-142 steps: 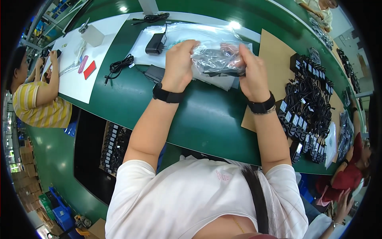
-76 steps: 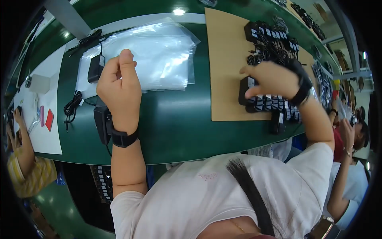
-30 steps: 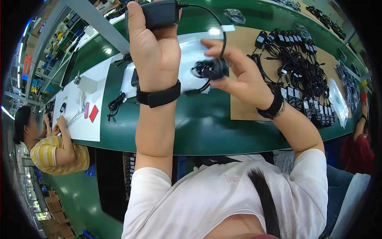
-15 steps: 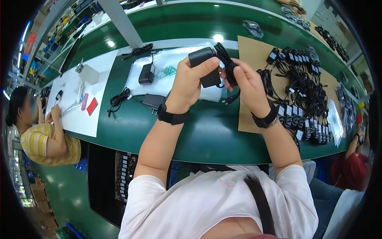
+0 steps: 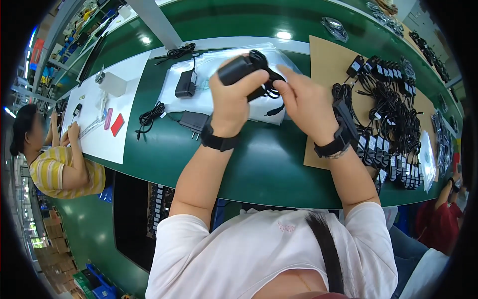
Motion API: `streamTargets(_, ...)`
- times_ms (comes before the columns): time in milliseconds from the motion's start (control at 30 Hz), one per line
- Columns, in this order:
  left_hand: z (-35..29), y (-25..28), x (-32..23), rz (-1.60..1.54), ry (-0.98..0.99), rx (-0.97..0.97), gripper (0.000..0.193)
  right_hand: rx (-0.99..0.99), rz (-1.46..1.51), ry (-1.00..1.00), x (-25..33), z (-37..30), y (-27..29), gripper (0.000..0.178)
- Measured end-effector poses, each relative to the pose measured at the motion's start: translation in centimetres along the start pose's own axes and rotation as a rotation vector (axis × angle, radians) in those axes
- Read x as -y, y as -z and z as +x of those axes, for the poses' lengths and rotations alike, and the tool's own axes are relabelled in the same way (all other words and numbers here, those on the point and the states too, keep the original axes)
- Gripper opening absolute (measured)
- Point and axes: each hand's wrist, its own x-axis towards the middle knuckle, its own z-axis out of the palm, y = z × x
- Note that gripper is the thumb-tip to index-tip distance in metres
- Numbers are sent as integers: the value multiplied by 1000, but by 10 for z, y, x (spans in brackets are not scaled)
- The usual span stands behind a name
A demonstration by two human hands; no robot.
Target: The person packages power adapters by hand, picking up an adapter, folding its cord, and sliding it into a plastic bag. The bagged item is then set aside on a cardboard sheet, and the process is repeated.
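Above the bench, my left hand (image 5: 230, 107) is wrapped round a black power adapter (image 5: 233, 73), its thumb lying across the casing. The adapter's folded black cable (image 5: 258, 61) lies against its right end. My right hand (image 5: 309, 102) pinches the cable bundle from the right; part of that grip is hidden. A loose plug end (image 5: 275, 110) hangs below. Under the hands is a stack of clear plastic bags (image 5: 172, 103), with another black adapter (image 5: 185, 84) on it. A two-pin adapter (image 5: 193, 121) sits on the green bench beside my left wrist.
Coiled cords (image 5: 149, 117) lie left of the bags. To the right, a cardboard sheet (image 5: 319, 65) bears many adapters with tangled cables (image 5: 393, 117). At the left, a person in a striped top (image 5: 62, 172) works at a white sheet (image 5: 117, 144). A metal post (image 5: 158, 25) rises behind.
My left hand has tilted the adapter and shifted slightly left. The cable bundle has come up against the adapter, and my right hand has turned, its fingers now pointing left. The view has shifted a little.
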Motion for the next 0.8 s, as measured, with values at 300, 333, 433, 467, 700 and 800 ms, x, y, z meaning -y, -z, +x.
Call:
streamTargets(300,-5,-1,-8,447,-467,227,35,352,1903,-1060,-17,1,-14,39)
streamTargets(333,-7,0,-4,288,-383,228,33,344,1904,-1065,-21,-3,-17,39)
streamTargets(433,-7,2,4,87,-105,153,28,224,1797,-930,-26,-11,-23,28)
streamTargets(467,-4,0,8,-1,-86,172,22,116,1733,-868,-24,-11,-24,25)
streamTargets(700,-12,-17,16,-87,122,28,16,-158,1639,-720,-2,-17,-29,30)
streamTargets(800,-12,-11,24,-203,164,39,19,-92,1303,-497,-5,-18,-29,37)
